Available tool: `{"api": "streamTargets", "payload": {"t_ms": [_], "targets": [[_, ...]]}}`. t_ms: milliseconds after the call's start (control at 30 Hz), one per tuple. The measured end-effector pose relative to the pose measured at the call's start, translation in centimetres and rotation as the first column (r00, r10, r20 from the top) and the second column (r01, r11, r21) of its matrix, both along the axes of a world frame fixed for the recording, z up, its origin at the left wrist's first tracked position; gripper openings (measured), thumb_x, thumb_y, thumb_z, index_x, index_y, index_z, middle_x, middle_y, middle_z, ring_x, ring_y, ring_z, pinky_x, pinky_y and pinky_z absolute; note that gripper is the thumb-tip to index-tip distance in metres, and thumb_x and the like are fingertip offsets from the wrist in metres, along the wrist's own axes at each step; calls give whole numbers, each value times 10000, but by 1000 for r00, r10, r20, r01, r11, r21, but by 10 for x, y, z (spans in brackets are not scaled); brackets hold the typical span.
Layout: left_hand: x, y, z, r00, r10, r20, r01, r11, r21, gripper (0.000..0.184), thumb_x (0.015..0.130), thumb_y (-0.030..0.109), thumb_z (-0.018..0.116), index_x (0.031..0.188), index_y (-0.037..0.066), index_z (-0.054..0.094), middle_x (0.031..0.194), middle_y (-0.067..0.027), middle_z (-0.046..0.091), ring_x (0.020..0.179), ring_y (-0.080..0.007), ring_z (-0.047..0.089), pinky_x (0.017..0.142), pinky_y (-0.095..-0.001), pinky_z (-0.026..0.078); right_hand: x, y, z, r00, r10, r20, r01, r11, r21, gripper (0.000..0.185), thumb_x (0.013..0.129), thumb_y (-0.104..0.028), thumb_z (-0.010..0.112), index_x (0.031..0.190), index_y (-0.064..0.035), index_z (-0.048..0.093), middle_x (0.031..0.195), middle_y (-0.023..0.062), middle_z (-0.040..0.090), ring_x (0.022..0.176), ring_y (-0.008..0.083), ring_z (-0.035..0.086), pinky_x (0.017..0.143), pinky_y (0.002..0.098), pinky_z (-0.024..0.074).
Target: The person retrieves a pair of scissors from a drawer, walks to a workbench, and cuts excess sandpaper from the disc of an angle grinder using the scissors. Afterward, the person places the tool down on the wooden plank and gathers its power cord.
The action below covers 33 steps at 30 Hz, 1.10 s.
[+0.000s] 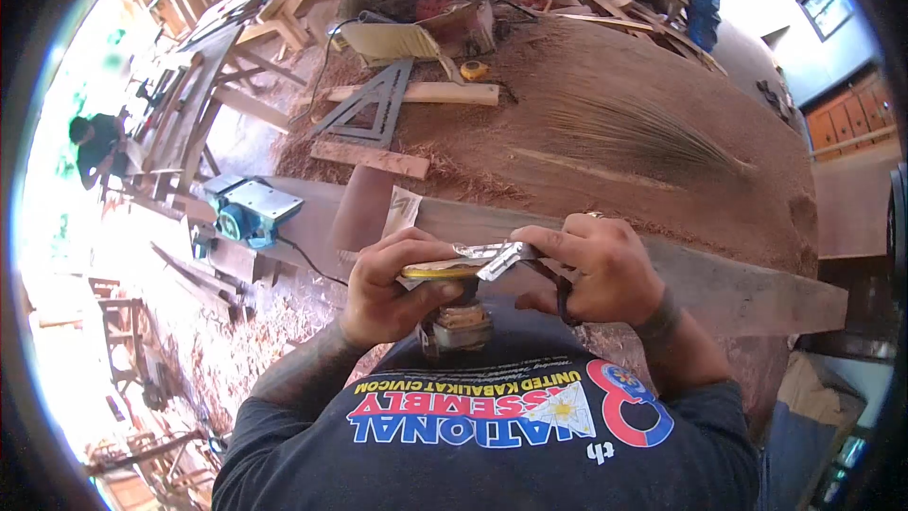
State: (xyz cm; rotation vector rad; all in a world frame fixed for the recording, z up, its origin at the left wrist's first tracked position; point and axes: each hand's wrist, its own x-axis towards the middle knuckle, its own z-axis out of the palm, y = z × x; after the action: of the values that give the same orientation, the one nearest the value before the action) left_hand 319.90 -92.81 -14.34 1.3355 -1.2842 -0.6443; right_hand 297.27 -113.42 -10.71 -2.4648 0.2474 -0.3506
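Note:
My left hand is closed around a round pad with a yellow edge, held level in front of my chest. Beneath the pad is a worn, boxy tool body, partly hidden. A crinkled silver foil-like strip lies over the pad's right side. The fingertips of my right hand pinch the strip's right end. A dark loop shows by the right fingers; what it belongs to is unclear. Just beyond my left hand, a curled brown sheet like sandpaper rests on the plank.
A long wooden plank runs across in front of me. To the left sits an electric planer with a cord. Farther off are a triangular square, a yellow tape measure, a broom and scrap wood. Another person is far left.

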Motion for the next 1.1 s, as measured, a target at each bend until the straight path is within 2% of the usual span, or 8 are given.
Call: {"api": "streamTargets", "payload": {"t_ms": [233, 333, 433, 533, 667, 833, 1033, 1100], "targets": [[-29, 4, 2, 991, 97, 87, -96, 995, -12, 345, 853, 65, 871, 1172, 7, 754, 1053, -143, 761, 912, -257, 749, 804, -354, 576, -10, -22, 9, 993, 120, 12, -120, 993, -6, 819, 575, -366, 1031, 1313, -150, 748, 813, 97, 559, 708, 269, 587, 650, 406, 468], [-40, 6, 5, 983, 129, 128, -126, 992, -27, 346, 852, 66, 872, 1174, 13, 758, 1044, -138, 760, 903, -253, 749, 791, -353, 576, -15, -29, 14, 983, 158, -92, -160, 987, -17, 816, 635, -450, 985, 1367, -199, 726, 892, 124, 583, 779, 327, 626, 700, 443, 501], [-50, 10, 7, 967, 164, 194, -169, 986, 10, 346, 842, 119, 885, 1134, 18, 730, 1030, -153, 750, 915, -252, 729, 789, -365, 562, -17, -32, 11, 976, 190, -103, -190, 982, 4, 821, 627, -438, 991, 1363, -190, 725, 876, 122, 584, 784, 330, 628, 703, 438, 499], [-59, 13, 10, 967, 188, 173, -196, 980, 33, 354, 829, 105, 889, 1133, 18, 730, 1008, -149, 751, 894, -259, 733, 785, -363, 566, -16, -34, 5, 967, 232, -104, -225, 972, 69, 815, 629, -432, 992, 1359, -185, 726, 869, 125, 590, 782, 331, 631, 701, 441, 497], [-62, 17, 7, 964, 194, 181, -200, 980, 13, 356, 848, 54, 875, 1182, 17, 758, 1012, -122, 750, 900, -234, 751, 780, -338, 583, -14, -32, -5, 964, 267, 1, -265, 958, 110, 811, 584, -365, 1029, 1307, -128, 749, 782, 80, 567, 715, 262, 595, 666, 402, 468], [-64, 17, 8, 963, 200, 182, -206, 979, 11, 361, 841, 46, 874, 1182, 18, 757, 1009, -121, 749, 897, -237, 754, 779, -343, 587, -13, -35, -11, 959, 282, 24, -282, 959, 21, 765, 600, -383, 1021, 1277, -139, 762, 747, 69, 556, 679, 263, 594, 633, 403, 457], [-67, 17, 8, 960, 211, 186, -221, 975, 34, 373, 833, 47, 882, 1182, 13, 754, 1012, -124, 749, 903, -245, 758, 777, -345, 588, -16, -40, -11, 957, 289, 20, -288, 956, -55, 766, 606, -464, 1000, 1265, -150, 765, 721, 66, 532, 628, 271, 572, 600, 411, 446], [-68, 16, 8, 962, 209, 177, -218, 976, 31, 376, 834, 47, 882, 1186, 18, 755, 1016, -125, 747, 903, -246, 757, 775, -347, 587, -17, -43, -9, 956, 294, -15, -295, 955, -43, 747, 657, -514, 957, 1299, -197, 744, 747, 83, 545, 659, 292, 594, 612, 420, 459]]}}
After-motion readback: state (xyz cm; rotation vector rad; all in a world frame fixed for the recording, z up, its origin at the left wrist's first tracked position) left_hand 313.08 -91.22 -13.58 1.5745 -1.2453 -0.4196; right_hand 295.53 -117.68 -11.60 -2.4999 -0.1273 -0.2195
